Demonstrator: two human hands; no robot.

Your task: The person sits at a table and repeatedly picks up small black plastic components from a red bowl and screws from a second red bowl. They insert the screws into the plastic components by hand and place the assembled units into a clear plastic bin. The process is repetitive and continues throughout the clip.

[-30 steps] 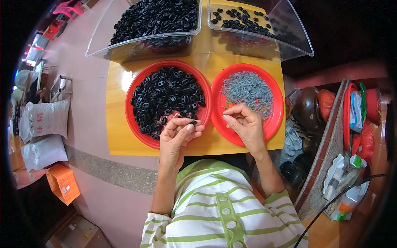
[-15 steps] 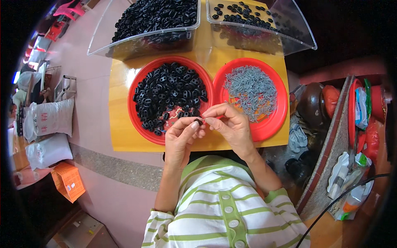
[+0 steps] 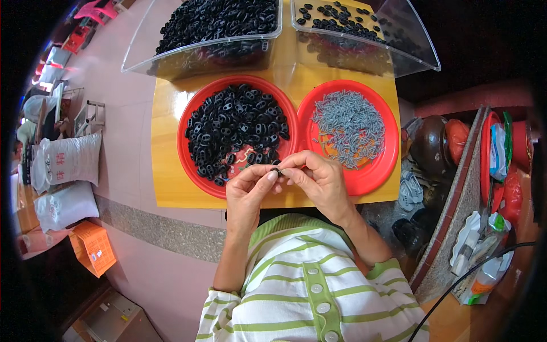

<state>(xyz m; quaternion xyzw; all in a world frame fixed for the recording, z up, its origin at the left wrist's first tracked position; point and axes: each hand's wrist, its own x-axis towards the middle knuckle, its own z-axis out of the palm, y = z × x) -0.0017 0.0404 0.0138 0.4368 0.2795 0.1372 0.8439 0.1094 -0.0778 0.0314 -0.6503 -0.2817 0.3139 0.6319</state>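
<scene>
In front of my body, my left hand (image 3: 247, 192) pinches a small black oval piece with holes (image 3: 276, 171) between thumb and fingertips. My right hand (image 3: 320, 183) meets it there, thumb and forefinger closed against the same piece. Whether a tiny part sits in the right fingertips is hidden. Beyond my left hand a round red tray (image 3: 182, 145) carries a heap of black two-hole pieces (image 3: 233, 122). A second red tray (image 3: 391, 145), beyond my right hand, bears many small grey pins (image 3: 347, 122). Both hands are over the near edge of the yellow table (image 3: 165, 191).
At the table's far side stand two clear plastic bins; the left bin (image 3: 216, 43) is heaped with black pieces, the right bin (image 3: 370, 54) holds fewer. White sacks (image 3: 71, 162) and an orange box (image 3: 94, 249) lie on the left. Slippers (image 3: 410, 191) and a ledge (image 3: 456, 171) are at right.
My right fingertips have closed in over the black piece and shifted slightly down. The left hand keeps its pinch almost in place. The view has shifted a little.
</scene>
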